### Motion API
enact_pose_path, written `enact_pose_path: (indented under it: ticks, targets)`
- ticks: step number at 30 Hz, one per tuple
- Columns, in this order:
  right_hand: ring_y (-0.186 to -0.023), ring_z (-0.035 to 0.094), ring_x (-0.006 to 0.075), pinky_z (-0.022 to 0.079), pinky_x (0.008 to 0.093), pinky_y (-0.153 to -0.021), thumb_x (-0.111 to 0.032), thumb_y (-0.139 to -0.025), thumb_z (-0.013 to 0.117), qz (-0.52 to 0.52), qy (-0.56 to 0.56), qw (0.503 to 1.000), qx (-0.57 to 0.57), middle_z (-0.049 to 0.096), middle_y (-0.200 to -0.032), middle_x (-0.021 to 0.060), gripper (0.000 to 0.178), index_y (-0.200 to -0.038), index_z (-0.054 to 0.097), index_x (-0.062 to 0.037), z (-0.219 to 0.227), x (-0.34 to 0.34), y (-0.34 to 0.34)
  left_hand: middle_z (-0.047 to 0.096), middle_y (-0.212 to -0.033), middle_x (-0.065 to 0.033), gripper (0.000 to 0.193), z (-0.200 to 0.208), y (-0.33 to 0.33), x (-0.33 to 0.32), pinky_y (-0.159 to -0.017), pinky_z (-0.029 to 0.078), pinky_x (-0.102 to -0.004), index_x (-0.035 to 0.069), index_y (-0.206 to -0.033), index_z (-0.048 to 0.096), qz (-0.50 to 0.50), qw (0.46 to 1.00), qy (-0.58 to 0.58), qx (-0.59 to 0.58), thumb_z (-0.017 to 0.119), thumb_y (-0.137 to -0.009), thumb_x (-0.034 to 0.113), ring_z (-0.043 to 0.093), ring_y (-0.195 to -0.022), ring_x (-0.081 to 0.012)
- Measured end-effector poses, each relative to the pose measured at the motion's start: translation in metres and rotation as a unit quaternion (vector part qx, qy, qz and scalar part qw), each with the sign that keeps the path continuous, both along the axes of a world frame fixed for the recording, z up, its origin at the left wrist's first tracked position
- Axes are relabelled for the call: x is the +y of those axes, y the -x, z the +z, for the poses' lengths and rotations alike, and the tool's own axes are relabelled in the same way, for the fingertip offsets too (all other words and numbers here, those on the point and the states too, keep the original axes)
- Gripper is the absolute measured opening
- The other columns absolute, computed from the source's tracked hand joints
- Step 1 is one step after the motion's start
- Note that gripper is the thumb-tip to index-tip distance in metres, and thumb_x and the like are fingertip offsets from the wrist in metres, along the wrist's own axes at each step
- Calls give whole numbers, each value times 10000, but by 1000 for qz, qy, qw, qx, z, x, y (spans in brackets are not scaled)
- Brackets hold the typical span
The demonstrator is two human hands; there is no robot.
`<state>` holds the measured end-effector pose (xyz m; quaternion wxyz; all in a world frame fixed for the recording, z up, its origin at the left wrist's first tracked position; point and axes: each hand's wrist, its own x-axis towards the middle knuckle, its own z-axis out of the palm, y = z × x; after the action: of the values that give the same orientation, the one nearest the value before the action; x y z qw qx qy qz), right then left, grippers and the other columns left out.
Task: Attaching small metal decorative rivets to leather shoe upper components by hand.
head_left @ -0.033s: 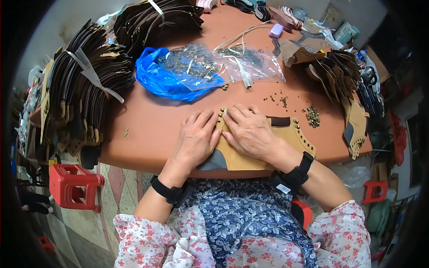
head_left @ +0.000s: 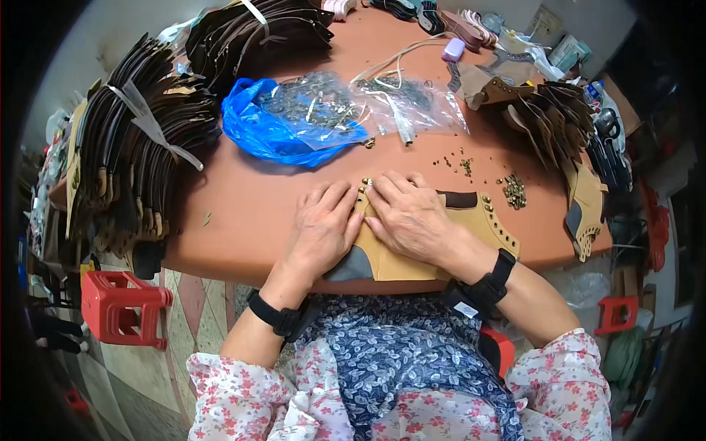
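A tan shoe upper point(head_left: 408, 261) with a dark brown strip and a grey patch lies at the table's near edge. My left hand point(head_left: 322, 226) is closed at its left eyelet row, fingers bent and thumb against the tan edge. From the other side my right hand point(head_left: 413, 220) presses on the same row, its fingers curled over the top. Small brass lace hooks point(head_left: 365, 181) show between the fingertips. Whether the fingertips also pinch a loose hook is hidden. Along the upper's right edge runs another eyelet row point(head_left: 501, 226), with a few brass hooks at its top.
Loose brass hooks point(head_left: 515, 192) lie in a small pile at right. Beyond my hands sit a blue plastic bag point(head_left: 254, 136) and clear bags of metal parts point(head_left: 316, 103). Bundled dark uppers point(head_left: 136, 147) stack at left, more uppers point(head_left: 548, 121) at right. A red stool point(head_left: 121, 305) stands on the floor.
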<state>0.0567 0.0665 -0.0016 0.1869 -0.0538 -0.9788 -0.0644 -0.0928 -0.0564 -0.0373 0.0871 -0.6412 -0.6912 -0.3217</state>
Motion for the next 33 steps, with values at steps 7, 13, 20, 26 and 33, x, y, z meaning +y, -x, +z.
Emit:
enact_pose_path:
  ticks: [7,13,20,26,33]
  targets:
    - [-1029,571,267,434,392,-893,-249,-808,616,25,-28,997,-65,599,-1000,148,360,-955,688,72,-4,1,6,618,-1240,-155,355,-2,-1,-1,-984,465,-433,-6,-1206,655,-4,1000,23,-9,666,-881,137,559,-1136,-352]
    - [-1029,583,269,430,402,-907,-254,-825,609,-6,32,999,1,606,-1010,152,365,-983,680,67,-13,-1,5,604,-1262,-162,370,3,1,1,-998,459,-429,-9,-1234,643,-15,999,42,-9,656,-899,146,552,-1140,-364]
    - [-1025,609,269,429,427,-928,-289,-909,646,-143,142,977,71,651,-1051,106,315,-1137,667,-73,0,23,-38,621,-1227,-141,353,1,6,-2,-957,443,-439,6,-1194,662,-9,999,26,19,678,-887,180,566,-1110,-336]
    - [-1047,588,290,417,441,-909,-361,-885,678,-187,188,964,8,632,-1065,117,368,-1106,676,-67,3,39,-78,617,-1234,-148,350,4,0,1,-965,448,-436,16,-1203,661,-11,999,35,8,671,-891,175,565,-1118,-347]
    - [-1099,568,329,424,475,-925,-408,-829,722,-149,257,955,0,611,-1057,134,413,-1052,670,-64,0,51,-67,590,-1272,-182,361,8,3,-3,-1000,456,-439,-8,-1236,633,-10,997,72,-26,648,-916,159,550,-1159,-376]
